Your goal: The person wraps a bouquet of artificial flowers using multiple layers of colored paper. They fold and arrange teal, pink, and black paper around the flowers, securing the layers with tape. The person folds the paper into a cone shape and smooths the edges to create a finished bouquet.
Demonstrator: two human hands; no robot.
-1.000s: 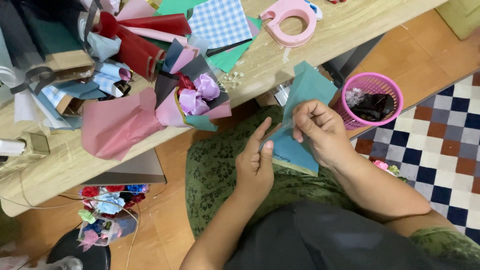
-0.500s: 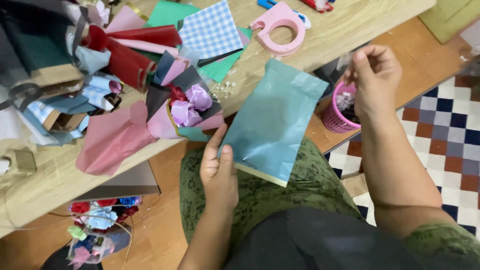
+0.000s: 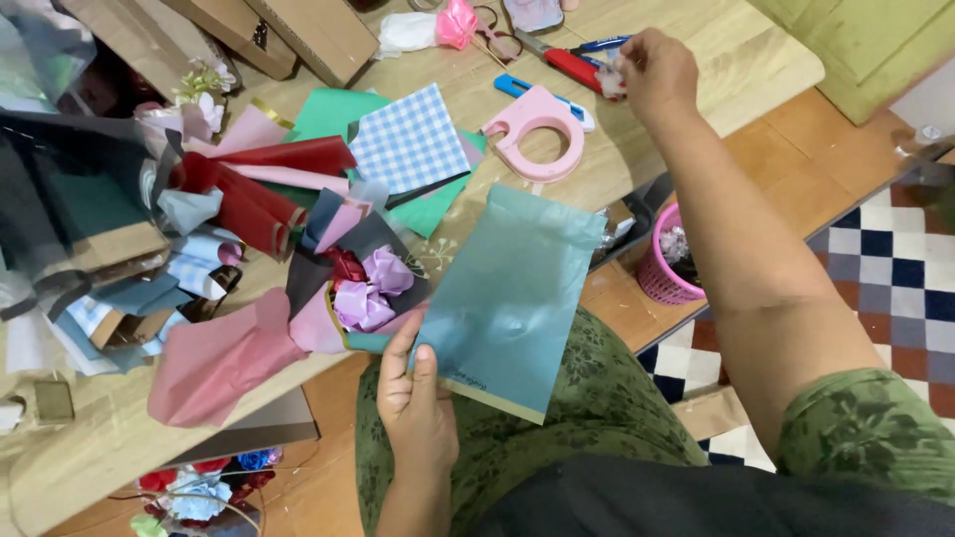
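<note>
Left hand (image 3: pixel 418 408) grip pinches teal paper sheet (image 3: pixel 507 298) at its lower edge; right hand (image 3: pixel 655 68) grip closed on small white scrap (image 3: pixel 609 82) above desk (image 3: pixel 696 60).

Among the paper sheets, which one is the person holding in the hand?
The plain teal sheet, gripped at its lower corner by the left hand. The checked sheet and the green one lie on the table.

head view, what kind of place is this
Probably a home craft or bouquet-wrapping workspace: a wooden table strewn with coloured wrapping paper sheets, a small wrapped bouquet, and a pink tape dispenser, above a tiled floor.
</note>
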